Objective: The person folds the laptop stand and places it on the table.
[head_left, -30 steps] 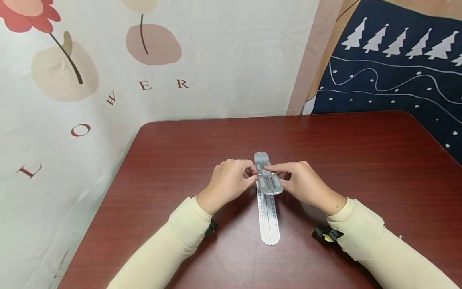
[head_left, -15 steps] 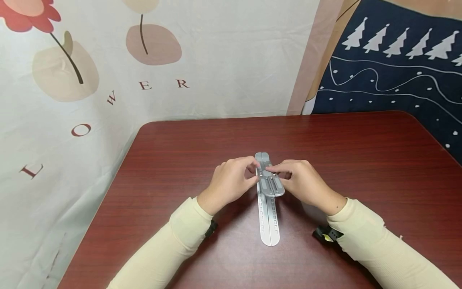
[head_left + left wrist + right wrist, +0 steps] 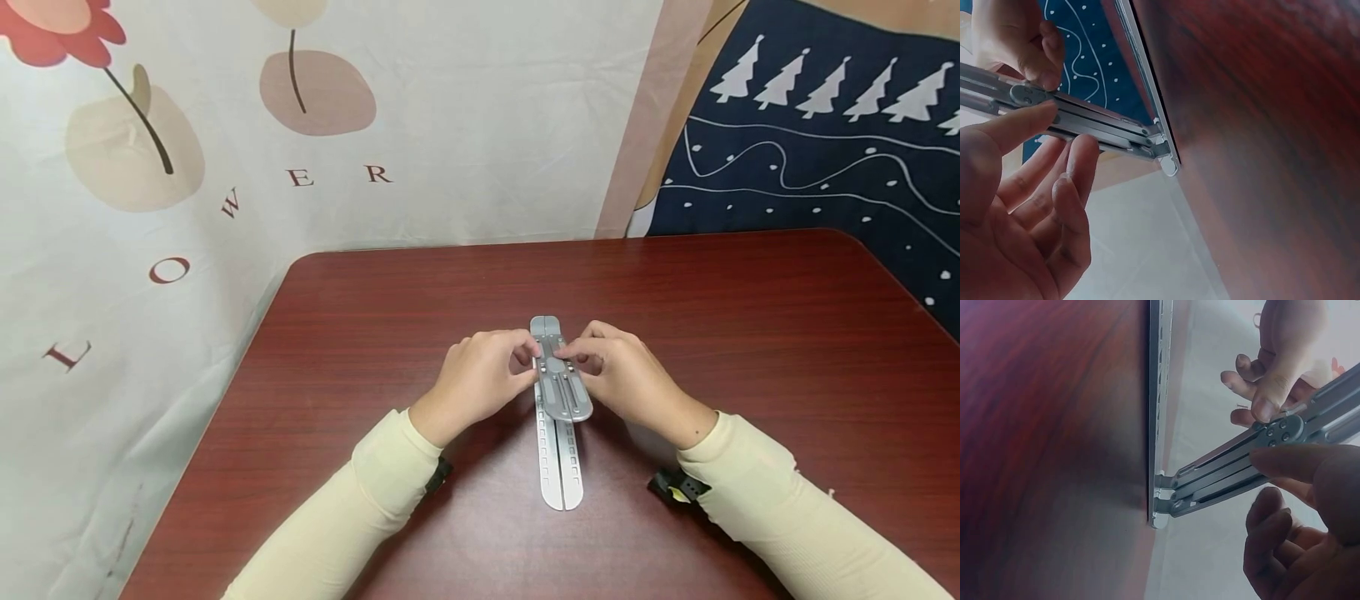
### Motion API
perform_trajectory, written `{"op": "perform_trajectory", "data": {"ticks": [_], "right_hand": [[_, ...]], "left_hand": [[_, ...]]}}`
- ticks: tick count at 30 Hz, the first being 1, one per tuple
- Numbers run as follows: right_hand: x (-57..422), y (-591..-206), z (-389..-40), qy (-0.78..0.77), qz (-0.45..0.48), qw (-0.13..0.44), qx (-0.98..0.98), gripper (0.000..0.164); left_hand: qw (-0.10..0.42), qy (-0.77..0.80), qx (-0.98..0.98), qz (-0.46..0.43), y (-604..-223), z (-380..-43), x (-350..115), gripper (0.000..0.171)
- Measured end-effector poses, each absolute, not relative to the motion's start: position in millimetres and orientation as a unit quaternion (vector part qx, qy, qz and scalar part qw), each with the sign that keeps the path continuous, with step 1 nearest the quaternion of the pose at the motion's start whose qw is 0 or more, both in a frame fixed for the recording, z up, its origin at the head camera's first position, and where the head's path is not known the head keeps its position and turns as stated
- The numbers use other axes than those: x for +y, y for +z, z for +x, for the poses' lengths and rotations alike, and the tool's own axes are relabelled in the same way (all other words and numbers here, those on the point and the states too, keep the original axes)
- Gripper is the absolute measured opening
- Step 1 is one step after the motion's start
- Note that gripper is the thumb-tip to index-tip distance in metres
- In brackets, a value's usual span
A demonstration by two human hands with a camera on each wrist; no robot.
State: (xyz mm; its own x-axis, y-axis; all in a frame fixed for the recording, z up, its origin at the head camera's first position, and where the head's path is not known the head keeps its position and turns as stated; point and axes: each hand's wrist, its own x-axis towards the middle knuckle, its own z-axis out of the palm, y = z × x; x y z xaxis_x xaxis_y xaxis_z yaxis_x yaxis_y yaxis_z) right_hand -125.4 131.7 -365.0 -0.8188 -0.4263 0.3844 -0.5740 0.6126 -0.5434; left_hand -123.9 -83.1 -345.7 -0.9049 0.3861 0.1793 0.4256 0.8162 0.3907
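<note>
A silver folding laptop stand (image 3: 567, 398) lies lengthwise on the table, folded narrow, with its slotted base (image 3: 558, 475) down on the wood. Its upper arm rises at a slant from hinges near the far end of the base, as the right wrist view shows with the slanted arm (image 3: 1216, 475). My left hand (image 3: 487, 365) pinches the arm's left edge between thumb and fingers. From the other side my right hand (image 3: 630, 379) pinches the right edge. Close to the fingers is a round riveted joint (image 3: 1027, 95) in the left wrist view.
A dark red wooden table (image 3: 360, 317) carries the stand, its far edge near a wall. Behind it hang a pale printed cloth (image 3: 487, 125) and a navy cloth (image 3: 810, 167) with white trees. Black straps (image 3: 678, 486) sit at the wrists.
The near end of the upper arm has shifted toward me and slightly right over the base. A gap along the base's middle looks wider. Some right fingers have lifted a little.
</note>
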Motion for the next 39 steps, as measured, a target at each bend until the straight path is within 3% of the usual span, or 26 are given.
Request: {"op": "perform_trajectory", "data": {"ticks": [39], "right_hand": [[128.5, -371.8, -121.7, 0.216, 0.330, -0.031, -0.918, 0.035]], "left_hand": [[-0.082, -0.119, -0.960, -0.240, -353.2, -120.0, -83.2, 0.028]]}}
